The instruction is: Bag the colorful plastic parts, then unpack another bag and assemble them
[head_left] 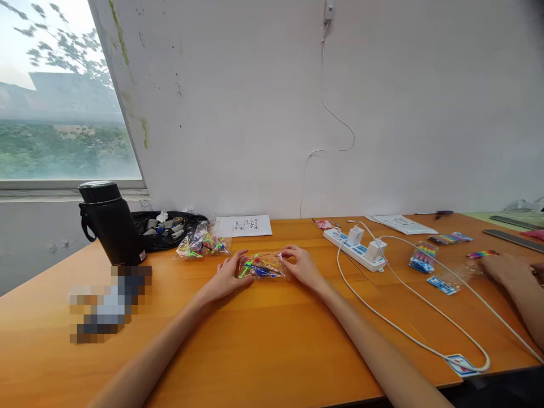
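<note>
A clear plastic bag (264, 266) of small colourful parts lies on the table, with green, blue, yellow and red pieces showing through it. My left hand (229, 276) grips its left end, thumb along the near edge. At the opposite end, my right hand (301, 266) pinches the bag's edge between thumb and fingers. A second clear bag (203, 242) with similar coloured pieces rests just beyond my left hand.
On the left stand a black flask (111, 224) and a black plastic bag (193, 218) of scraps. Printed paper (243, 226) lies behind my hands. Right are a power strip (355, 249), looping white cables (395, 323), small packets (424, 256) and another person's hand (504, 266).
</note>
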Tool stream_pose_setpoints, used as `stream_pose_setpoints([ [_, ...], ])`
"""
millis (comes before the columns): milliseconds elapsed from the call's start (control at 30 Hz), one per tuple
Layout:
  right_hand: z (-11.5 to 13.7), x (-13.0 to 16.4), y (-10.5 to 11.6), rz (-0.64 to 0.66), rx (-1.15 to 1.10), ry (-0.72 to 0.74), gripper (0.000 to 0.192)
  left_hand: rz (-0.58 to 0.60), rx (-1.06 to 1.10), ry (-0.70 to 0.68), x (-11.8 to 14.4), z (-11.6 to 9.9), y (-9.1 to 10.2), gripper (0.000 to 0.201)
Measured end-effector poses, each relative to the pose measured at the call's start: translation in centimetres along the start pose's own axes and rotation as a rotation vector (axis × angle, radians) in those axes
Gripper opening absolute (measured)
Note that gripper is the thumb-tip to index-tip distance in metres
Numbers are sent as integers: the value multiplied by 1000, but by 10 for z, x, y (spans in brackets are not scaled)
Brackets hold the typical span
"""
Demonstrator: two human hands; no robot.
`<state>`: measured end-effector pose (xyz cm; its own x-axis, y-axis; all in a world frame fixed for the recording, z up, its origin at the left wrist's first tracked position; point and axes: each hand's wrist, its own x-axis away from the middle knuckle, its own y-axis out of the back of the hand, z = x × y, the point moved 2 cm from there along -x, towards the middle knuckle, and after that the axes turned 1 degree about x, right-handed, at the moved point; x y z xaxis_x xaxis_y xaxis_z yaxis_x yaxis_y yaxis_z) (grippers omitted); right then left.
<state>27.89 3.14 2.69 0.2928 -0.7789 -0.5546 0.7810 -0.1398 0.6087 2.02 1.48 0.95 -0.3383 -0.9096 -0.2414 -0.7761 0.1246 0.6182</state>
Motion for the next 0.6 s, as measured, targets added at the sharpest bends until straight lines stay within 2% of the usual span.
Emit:
stream_pose_setpoints([
  [133, -3, 0, -3, 46, -97, -15, 20, -5, 296, -61, -5, -1, 1, 71],
  [200, -6, 0, -5, 51, -172, -70, 29, -25, 394, -56, -8, -1, 2, 66],
  [333, -6, 1, -8, 71, -298, -155, 43, -78, 487, -8, -11, 1, 5, 70],
  [400, -2, 1, -7, 73, -333, -171, 45, -42, 553, 6, -11, 1, 6, 72],
  [500, 3, 1, -6, 71, -340, -181, 43, 50, 613, -17, -9, -2, 7, 58],
  [600, 5, 1, -7, 98, -338, -174, 44, 14, 540, -68, -7, -7, 9, 44],
])
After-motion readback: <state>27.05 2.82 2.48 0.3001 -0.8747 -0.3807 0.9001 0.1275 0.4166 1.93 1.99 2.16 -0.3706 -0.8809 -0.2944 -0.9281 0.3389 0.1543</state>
